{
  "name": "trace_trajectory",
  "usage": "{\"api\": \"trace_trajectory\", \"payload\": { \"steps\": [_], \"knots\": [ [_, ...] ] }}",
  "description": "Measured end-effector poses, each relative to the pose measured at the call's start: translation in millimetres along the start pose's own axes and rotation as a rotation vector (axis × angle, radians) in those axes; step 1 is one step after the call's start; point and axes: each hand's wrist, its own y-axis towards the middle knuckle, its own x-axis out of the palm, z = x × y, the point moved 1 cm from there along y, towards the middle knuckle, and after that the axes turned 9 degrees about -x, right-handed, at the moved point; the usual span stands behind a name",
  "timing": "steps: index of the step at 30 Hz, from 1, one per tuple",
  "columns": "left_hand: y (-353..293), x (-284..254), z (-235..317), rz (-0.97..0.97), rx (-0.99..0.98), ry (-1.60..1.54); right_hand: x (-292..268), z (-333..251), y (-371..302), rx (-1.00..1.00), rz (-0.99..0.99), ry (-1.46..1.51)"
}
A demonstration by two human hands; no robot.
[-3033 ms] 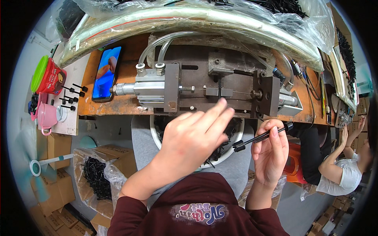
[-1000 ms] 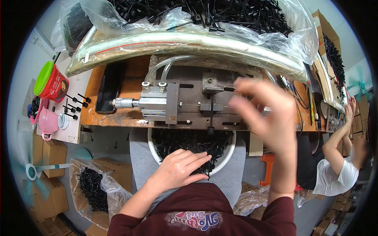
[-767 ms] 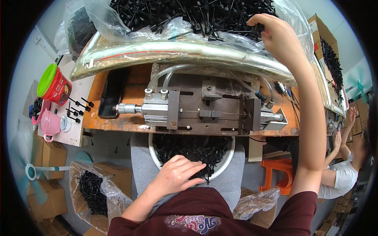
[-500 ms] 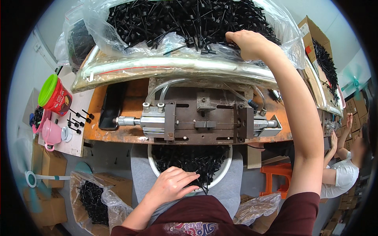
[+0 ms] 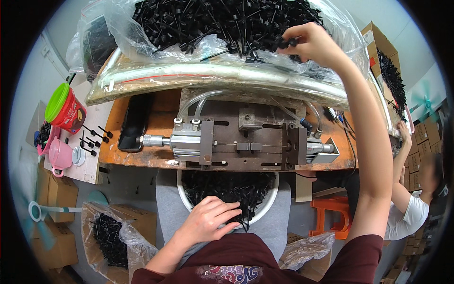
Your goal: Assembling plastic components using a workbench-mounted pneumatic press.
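My right hand [image 5: 314, 45] is raised over a large heap of black stemmed plastic parts [image 5: 222, 23] in a clear plastic liner. Its fingers are closed on a small cluster of black plastic parts [image 5: 287, 43]. In my lap sits a white basin [image 5: 275, 193] filled with similar black parts [image 5: 222, 187]. My left hand [image 5: 210, 220] lies over the basin's near left rim, fingers stretched to the right with the thumb apart. Some black stems [image 5: 245, 222] show just beyond its fingertips; what is under the palm is hidden.
A metal fixture [image 5: 248, 144] with cylinders and clear hoses is mounted on the orange bench before me. On the left are a red bucket [image 5: 68, 113], a pink cup [image 5: 60, 156] and loose black parts. An orange stool [image 5: 331, 215] and another person [image 5: 411, 213] are at right.
My right hand has lifted slightly from the heap, with black parts now showing in its fingers. My left hand has hardly moved. The other person's arms have lowered.
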Motion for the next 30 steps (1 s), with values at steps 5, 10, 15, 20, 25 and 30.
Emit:
{"api": "trace_trajectory", "payload": {
  "steps": [5, 10, 15, 20, 25, 30],
  "knots": [
    [1.2, 0.7, 7.5, -0.046, 0.037, -0.034, 25.6, 23.5, 0.3, -0.376, 0.09, -0.279],
    [-8.9, -5.8, 8.2, -0.028, -0.007, -0.069, -7.9, 13.7, 0.8, 0.109, 0.144, 0.451],
    [2.6, -8.6, 17.4, 0.12, 0.061, -0.126, -16.4, 4.1, -30.0, 0.114, 0.379, 0.822],
    [43.8, -33.9, 37.6, 0.404, 0.065, -0.207, 18.9, -39.7, -75.3, 0.124, 0.548, 1.116],
    [83.5, -51.0, 48.9, 0.593, -0.038, -0.212, 54.3, -82.4, -131.9, 0.27, 0.466, 1.508],
    [76.0, -50.9, 38.4, 0.443, -0.14, -0.406, 78.0, -105.3, -177.1, 0.429, 0.478, 1.785]
  ]
}}
